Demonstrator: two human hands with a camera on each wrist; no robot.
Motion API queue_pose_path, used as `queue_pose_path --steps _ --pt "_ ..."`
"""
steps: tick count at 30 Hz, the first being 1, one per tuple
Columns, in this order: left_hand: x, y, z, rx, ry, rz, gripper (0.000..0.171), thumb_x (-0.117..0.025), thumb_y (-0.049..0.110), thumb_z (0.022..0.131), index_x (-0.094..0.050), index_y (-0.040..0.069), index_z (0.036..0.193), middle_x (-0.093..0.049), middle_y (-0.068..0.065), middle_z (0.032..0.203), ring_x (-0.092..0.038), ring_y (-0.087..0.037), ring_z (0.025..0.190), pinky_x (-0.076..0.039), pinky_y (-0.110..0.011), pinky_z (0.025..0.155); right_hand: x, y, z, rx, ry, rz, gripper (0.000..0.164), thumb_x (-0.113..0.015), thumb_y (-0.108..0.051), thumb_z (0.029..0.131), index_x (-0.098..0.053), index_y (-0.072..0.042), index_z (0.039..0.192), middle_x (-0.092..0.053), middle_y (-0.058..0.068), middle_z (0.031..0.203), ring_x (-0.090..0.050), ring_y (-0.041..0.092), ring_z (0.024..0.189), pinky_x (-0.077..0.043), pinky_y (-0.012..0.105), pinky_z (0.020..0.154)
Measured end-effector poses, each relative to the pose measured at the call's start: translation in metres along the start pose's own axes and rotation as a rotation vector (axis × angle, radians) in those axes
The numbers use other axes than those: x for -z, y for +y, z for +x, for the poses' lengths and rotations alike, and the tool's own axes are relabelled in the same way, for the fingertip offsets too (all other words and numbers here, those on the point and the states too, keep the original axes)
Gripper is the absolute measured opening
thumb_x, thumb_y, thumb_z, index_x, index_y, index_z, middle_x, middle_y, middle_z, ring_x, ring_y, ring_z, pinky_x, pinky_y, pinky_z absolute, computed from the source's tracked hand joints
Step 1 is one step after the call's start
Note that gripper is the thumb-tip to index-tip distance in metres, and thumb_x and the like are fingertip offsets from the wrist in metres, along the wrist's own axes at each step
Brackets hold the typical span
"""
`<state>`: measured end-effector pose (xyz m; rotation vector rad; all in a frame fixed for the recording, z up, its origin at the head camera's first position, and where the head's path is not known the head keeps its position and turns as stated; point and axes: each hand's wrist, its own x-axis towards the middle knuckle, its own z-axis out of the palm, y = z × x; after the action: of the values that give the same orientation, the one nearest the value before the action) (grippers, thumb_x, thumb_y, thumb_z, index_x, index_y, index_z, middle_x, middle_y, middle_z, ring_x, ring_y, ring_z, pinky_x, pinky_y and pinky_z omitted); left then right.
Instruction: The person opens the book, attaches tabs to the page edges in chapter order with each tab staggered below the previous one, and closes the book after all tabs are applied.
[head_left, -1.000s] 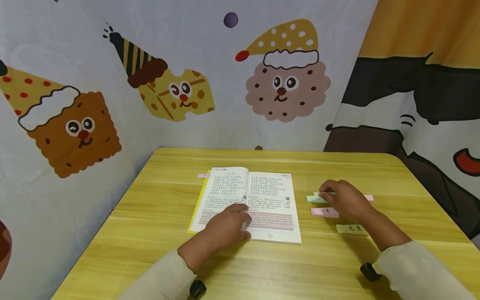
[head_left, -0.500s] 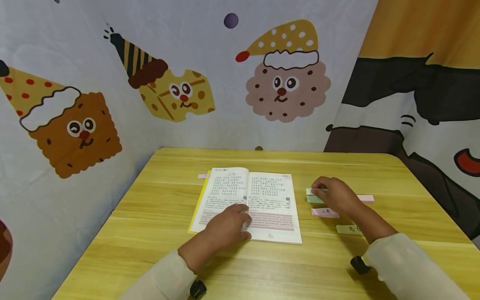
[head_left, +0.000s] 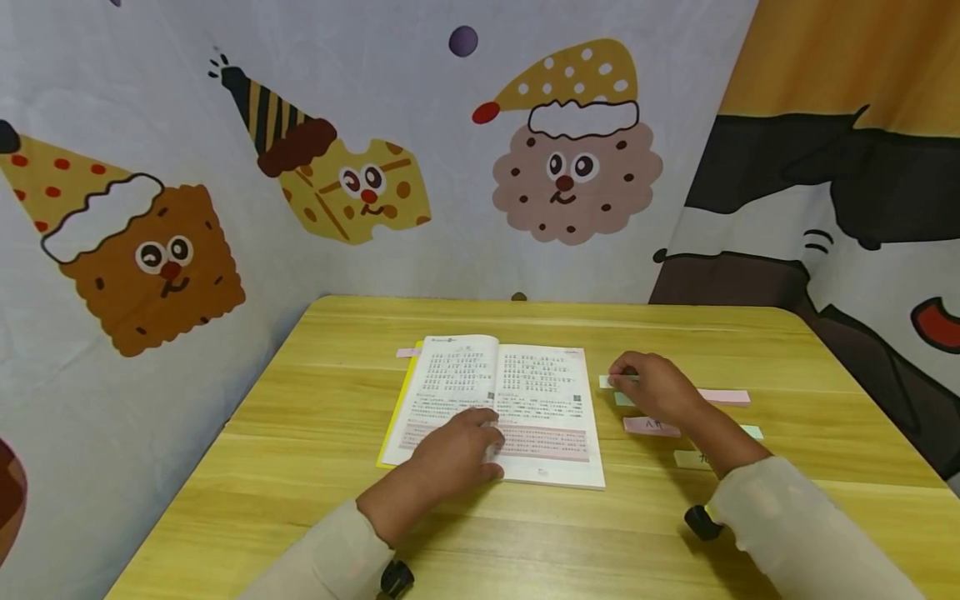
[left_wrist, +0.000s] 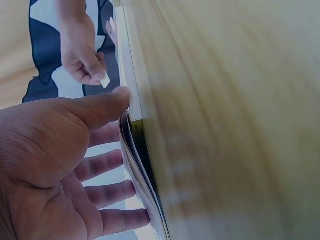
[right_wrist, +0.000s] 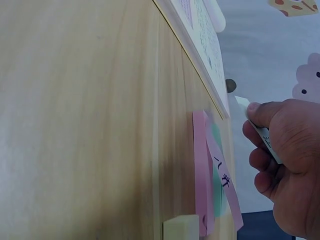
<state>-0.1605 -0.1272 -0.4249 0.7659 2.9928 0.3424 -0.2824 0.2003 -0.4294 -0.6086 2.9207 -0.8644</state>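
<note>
An open book (head_left: 543,375) with printed pages lies mid-table. My left hand (head_left: 453,450) rests on its lower part near the spine, fingers spread; in the left wrist view the thumb (left_wrist: 107,106) lies at the page edge. To the book's right, my right hand (head_left: 660,390) pinches a pale green paper strip (right_wrist: 264,132) with dark handwriting, between thumb and curled fingers. The held strip's free end points toward the book. Below this hand lie a green strip (head_left: 623,399) and a folded pink strip (head_left: 651,427) with handwritten characters.
A pale yellow strip (head_left: 690,459) lies nearer me, partly hidden by the right forearm. Another pink strip (head_left: 726,397) and a small light green one (head_left: 752,432) lie right of that arm. A pink tab (head_left: 406,352) sticks out at the book's left edge. A cartoon-printed cloth (head_left: 465,258) hangs behind the table.
My right hand has moved left toward the book with the pale green strip, exposing more of the pink strip behind it. The left hand has stayed on the book.
</note>
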Motion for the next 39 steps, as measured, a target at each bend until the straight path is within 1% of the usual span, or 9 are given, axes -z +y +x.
queue_pose_path --steps 12,20,23,30,36,39 --pt "-0.001 -0.002 0.001 0.012 -0.001 0.004 0.031 -0.084 0.031 0.086 -0.075 0.016 0.111 -0.06 -0.007 0.139 -0.052 -0.025 0.134 -0.048 -0.033 0.101 -0.007 -0.002 0.009 -0.055 -0.013 0.001 0.015 -0.065 -0.02 0.102 -0.068 -0.009 0.112 -0.07 0.01 0.113 -0.059 0.021 0.085 -0.049 0.038 0.074" --pt "-0.002 -0.001 0.001 0.02 -0.006 0.001 0.032 -0.084 0.031 0.086 -0.076 0.016 0.113 -0.059 -0.006 0.14 -0.051 -0.024 0.134 -0.049 -0.033 0.101 -0.011 -0.003 0.013 -0.074 -0.015 0.009 0.017 -0.064 -0.021 0.103 -0.067 -0.009 0.114 -0.069 0.01 0.115 -0.061 0.023 0.092 -0.05 0.04 0.079" --pt "-0.001 -0.001 0.001 0.024 -0.009 0.002 0.032 -0.084 0.032 0.086 -0.076 0.016 0.114 -0.059 -0.006 0.141 -0.051 -0.024 0.135 -0.049 -0.033 0.101 -0.014 -0.003 0.015 -0.09 -0.011 0.017 0.016 -0.064 -0.022 0.103 -0.067 -0.009 0.113 -0.069 0.009 0.115 -0.06 0.023 0.091 -0.05 0.04 0.078" --pt "-0.001 -0.001 0.001 0.011 0.004 0.01 0.032 -0.084 0.031 0.086 -0.076 0.015 0.113 -0.06 -0.007 0.139 -0.051 -0.024 0.134 -0.049 -0.032 0.101 -0.019 -0.002 0.02 -0.066 0.009 0.023 0.016 -0.063 -0.021 0.103 -0.067 -0.008 0.112 -0.069 0.009 0.112 -0.06 0.02 0.084 -0.05 0.039 0.074" --pt "-0.001 -0.001 0.001 0.002 0.008 0.009 0.032 -0.084 0.031 0.086 -0.075 0.015 0.112 -0.06 -0.007 0.138 -0.053 -0.024 0.133 -0.05 -0.033 0.1 -0.022 -0.002 0.023 -0.067 0.02 0.039 0.016 -0.063 -0.022 0.104 -0.067 -0.008 0.112 -0.069 0.01 0.114 -0.062 0.021 0.087 -0.051 0.038 0.075" --pt "-0.002 -0.001 0.001 0.01 0.0 0.013 0.032 -0.084 0.032 0.086 -0.075 0.015 0.113 -0.06 -0.007 0.139 -0.052 -0.024 0.133 -0.049 -0.032 0.1 -0.025 -0.001 0.026 -0.077 0.02 0.048 0.017 -0.063 -0.023 0.104 -0.067 -0.009 0.112 -0.068 0.01 0.114 -0.061 0.021 0.085 -0.05 0.038 0.072"
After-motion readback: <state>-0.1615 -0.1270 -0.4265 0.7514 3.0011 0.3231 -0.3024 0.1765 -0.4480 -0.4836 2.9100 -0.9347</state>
